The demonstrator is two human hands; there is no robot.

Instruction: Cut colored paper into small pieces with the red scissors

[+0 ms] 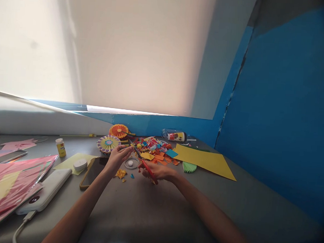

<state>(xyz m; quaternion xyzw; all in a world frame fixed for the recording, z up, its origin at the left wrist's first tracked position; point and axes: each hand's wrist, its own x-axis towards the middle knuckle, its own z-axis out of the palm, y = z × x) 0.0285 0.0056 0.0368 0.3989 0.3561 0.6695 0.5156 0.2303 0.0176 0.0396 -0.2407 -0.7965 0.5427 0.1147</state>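
My right hand (155, 171) is closed around the red handles of a pair of scissors (149, 171). Their dark blades point up and to the left, toward my left hand (120, 156). The fingers of my left hand are pinched together close to the blade tips; what they hold is too small to make out. Behind the blades lies a heap of colourful paper scraps (156, 147). Below the hands are a clear tape roll (132, 163) and a small pile of yellow-orange paper bits (120, 173).
Two pleated paper rosettes (109, 144) lie at the back. A large yellow sheet (206, 160), a green folded fan (189, 167) and a glue bottle (176, 136) are right. Leftward are a phone (94, 172), a cabled power bank (48, 191), a small yellow bottle (60, 147) and packaged paper (9, 186).
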